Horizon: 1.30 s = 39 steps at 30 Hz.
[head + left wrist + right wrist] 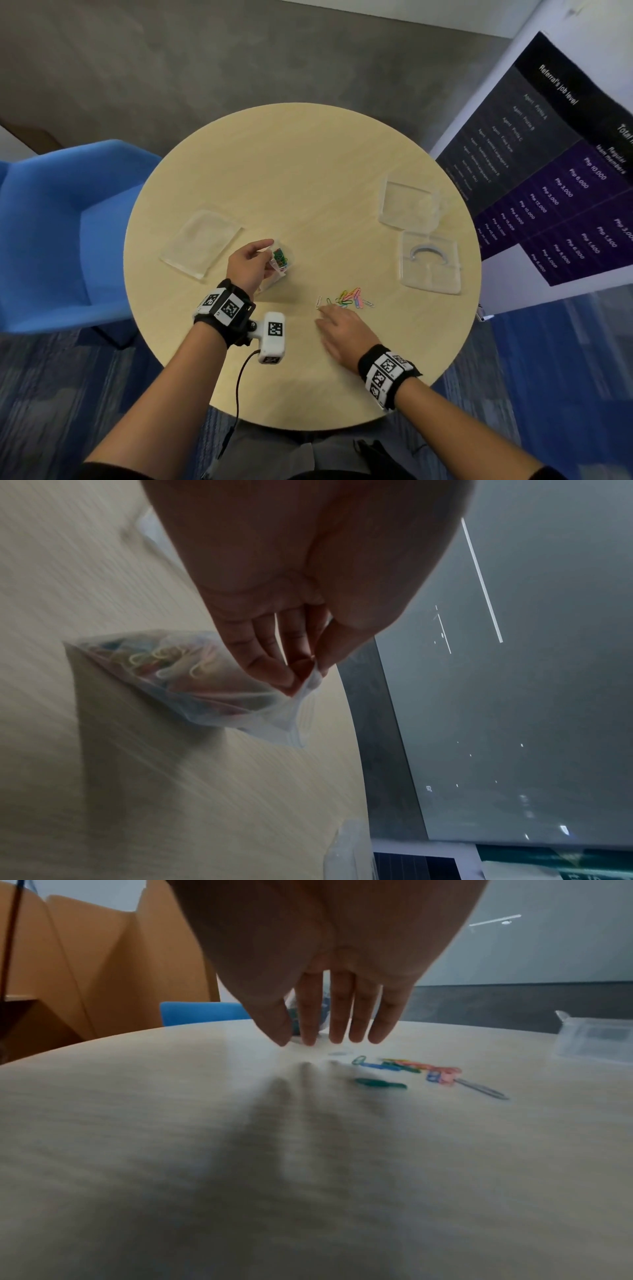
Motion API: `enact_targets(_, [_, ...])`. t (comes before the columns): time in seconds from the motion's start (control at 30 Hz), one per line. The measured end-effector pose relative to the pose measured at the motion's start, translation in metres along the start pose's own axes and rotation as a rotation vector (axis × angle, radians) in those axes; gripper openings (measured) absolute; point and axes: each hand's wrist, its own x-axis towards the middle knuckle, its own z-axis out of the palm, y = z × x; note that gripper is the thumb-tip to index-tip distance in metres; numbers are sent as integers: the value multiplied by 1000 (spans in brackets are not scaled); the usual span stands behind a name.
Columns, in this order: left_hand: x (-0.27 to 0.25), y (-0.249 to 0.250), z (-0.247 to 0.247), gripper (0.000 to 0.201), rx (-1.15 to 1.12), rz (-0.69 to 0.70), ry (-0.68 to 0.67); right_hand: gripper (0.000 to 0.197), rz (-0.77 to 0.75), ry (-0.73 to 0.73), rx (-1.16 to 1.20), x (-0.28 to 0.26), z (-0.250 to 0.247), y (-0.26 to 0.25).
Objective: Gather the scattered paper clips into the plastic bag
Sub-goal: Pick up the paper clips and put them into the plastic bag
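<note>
Left hand [249,261] pinches the rim of the plastic bag [280,259] between thumb and fingertips [274,674], holding it up off the round table [298,171]; the bag sags below the grip and a clump of coloured clips shows through it in the left wrist view. Right hand [339,331] is flat and low over the table, fingers [337,1015] straight and slightly spread, holding nothing; tips just clear of the surface in the right wrist view. Loose paper clips [349,298] lie in a small cluster just beyond the right fingertips, right of the bag. A white clip [319,302] sits at the left end of the cluster, nearest the index finger. Three clear plastic cases also on the table: one [202,241] left of the bag, two [409,202] [431,262] at the far right. Blue chair [58,236] off to the left.
</note>
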Motion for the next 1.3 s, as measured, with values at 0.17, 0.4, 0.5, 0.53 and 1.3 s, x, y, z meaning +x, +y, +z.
enact_targets(0.17, [-2,1,7,23,3,1,-18,70,-30,-331,-190,19,-3,-10])
enact_targets(0.4, [0,-1,4,23,5,-5,-24,61,219,-251,-159,15,-22,29])
enact_targets(0.5, [0,-2,6,22,-10,-9,-27,83,420,-158,-40,6,-29,50])
enact_targets(0.53, [-1,-2,6,23,-12,-10,-27,94,508,-156,23,3,-28,56])
enact_targets(1.3, [2,-5,6,23,34,13,-57,36,-141,-200,-327,-4,-5,51])
